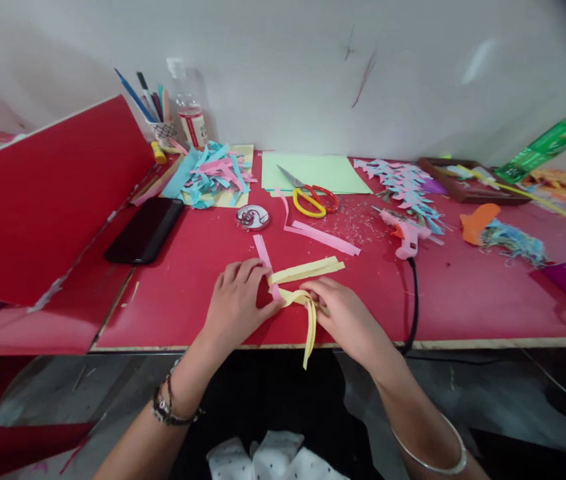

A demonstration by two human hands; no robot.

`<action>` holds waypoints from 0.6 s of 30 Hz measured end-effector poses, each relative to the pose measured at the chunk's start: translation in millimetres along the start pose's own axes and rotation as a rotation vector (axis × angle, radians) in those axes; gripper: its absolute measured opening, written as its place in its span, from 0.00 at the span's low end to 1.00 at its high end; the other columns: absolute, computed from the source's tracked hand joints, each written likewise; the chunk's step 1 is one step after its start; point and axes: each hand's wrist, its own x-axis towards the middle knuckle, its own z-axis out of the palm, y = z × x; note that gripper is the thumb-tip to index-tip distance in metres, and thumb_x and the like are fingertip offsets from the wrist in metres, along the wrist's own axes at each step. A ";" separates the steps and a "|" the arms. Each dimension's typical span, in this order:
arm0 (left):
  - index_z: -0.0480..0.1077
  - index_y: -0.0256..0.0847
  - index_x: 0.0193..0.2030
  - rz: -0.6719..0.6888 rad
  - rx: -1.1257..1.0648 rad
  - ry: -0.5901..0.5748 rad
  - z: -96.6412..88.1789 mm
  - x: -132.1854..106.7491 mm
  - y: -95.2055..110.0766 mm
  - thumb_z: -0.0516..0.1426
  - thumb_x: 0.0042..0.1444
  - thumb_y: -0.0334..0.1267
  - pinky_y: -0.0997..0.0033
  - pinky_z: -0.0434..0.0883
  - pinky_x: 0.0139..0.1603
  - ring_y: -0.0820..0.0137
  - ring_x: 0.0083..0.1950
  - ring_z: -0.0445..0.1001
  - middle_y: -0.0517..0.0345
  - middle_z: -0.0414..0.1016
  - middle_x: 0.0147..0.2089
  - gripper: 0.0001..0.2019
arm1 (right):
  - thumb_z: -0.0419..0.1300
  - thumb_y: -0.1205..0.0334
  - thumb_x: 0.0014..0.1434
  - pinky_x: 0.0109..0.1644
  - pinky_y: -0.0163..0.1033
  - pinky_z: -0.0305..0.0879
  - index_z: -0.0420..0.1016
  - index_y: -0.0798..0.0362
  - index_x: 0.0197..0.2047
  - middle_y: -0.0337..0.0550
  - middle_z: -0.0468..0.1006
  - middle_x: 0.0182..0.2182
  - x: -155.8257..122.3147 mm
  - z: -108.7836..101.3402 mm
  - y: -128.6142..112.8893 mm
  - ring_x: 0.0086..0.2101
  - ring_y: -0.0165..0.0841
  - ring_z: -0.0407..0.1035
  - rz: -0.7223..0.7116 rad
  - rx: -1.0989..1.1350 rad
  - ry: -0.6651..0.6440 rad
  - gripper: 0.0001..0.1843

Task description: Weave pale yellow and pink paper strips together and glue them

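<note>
My left hand (240, 293) rests on the red table, fingers bent at a pink paper strip (263, 252) and thumb pressed to its lower end, holding it down. A yellow paper strip (309, 269) crosses the pink one and points right, lying on the table. Between thumb and fingers of my right hand (331, 303), closed, is a second yellow strip (309, 337), which loops up from the pink strip and dangles over the table's front edge. Where the strips meet is partly covered by my fingers. Loose pink strips (325, 238) lie just beyond.
Yellow-and-red-handled scissors (309, 200) lie ahead, by a small round dish (253, 217). A pink glue gun (405, 233) with a black cord is at right. At left are a black phone (145, 230), a red board (57, 200) and a heap of cut paper (215, 170).
</note>
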 end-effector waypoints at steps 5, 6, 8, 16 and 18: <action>0.63 0.41 0.50 0.003 -0.010 0.013 0.6 -0.4 -0.3 0.55 0.51 0.48 0.59 0.63 0.49 0.58 0.53 0.60 0.54 0.65 0.54 0.21 | 0.53 0.72 0.53 0.41 0.37 0.61 0.69 0.55 0.35 0.45 0.71 0.34 0.5 -1.1 -3.7 0.37 0.35 0.65 -0.023 -0.162 0.000 0.07; 0.63 0.41 0.50 0.003 -0.012 0.014 0.6 -0.4 -0.4 0.55 0.51 0.48 0.59 0.63 0.49 0.58 0.53 0.60 0.54 0.65 0.54 0.21 | 0.53 0.73 0.54 0.41 0.36 0.61 0.69 0.55 0.35 0.45 0.71 0.35 -0.6 -0.7 -6.1 0.38 0.35 0.64 -0.027 -0.187 0.011 0.07; 0.63 0.41 0.50 0.001 -0.016 0.016 0.7 -0.3 -0.5 0.56 0.50 0.48 0.59 0.63 0.49 0.58 0.53 0.60 0.54 0.65 0.54 0.21 | 0.51 0.73 0.55 0.40 0.36 0.60 0.68 0.54 0.34 0.46 0.69 0.35 -4.1 0.9 -11.8 0.38 0.34 0.64 -0.012 -0.245 0.033 0.07; 0.63 0.41 0.50 -0.005 -0.022 0.002 0.8 -0.1 -0.8 0.56 0.50 0.49 0.58 0.63 0.49 0.57 0.53 0.60 0.53 0.65 0.54 0.22 | 0.46 0.76 0.55 0.36 0.36 0.59 0.64 0.54 0.37 0.46 0.69 0.34 -15.1 11.7 -20.1 0.36 0.35 0.65 0.042 -0.323 0.058 0.11; 0.63 0.42 0.50 -0.007 -0.025 0.004 1.1 -0.6 -1.0 0.56 0.49 0.49 0.58 0.63 0.49 0.57 0.53 0.60 0.53 0.65 0.54 0.22 | 0.45 0.78 0.54 0.38 0.37 0.60 0.63 0.54 0.42 0.48 0.69 0.36 -13.9 12.4 -16.6 0.38 0.36 0.65 0.013 -0.247 0.046 0.15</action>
